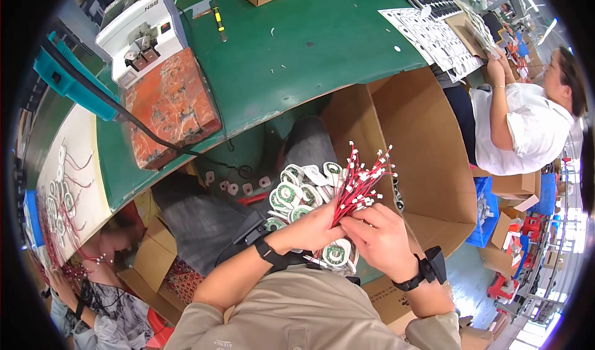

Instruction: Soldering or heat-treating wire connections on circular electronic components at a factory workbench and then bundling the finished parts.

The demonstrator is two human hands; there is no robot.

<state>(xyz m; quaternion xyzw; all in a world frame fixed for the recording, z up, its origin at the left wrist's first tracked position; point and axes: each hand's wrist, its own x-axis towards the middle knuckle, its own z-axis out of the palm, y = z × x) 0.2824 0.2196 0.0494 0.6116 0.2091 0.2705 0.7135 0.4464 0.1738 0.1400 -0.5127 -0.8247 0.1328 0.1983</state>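
Note:
A bunch of thin red wires with small white connectors (362,179) stands up out of my left hand (317,226), whose fingers are closed round its lower part. My right hand (381,235) presses against the same bunch from the right, thumb and fingers pinched at the wires. Several round white discs with green circuit rings (288,193) hang in a cluster beyond my left hand, above my lap. One more such disc (336,253) shows below my hands. Where the wires join the discs is hidden by my fingers.
A large open cardboard box (421,145) stands right of my knees. Ahead is a green table (279,52) with a white machine (139,31), a reddish stone block (170,105) and a yellow-handled tool (219,23). One co-worker (520,114) sits at right, another (99,306) at lower left.

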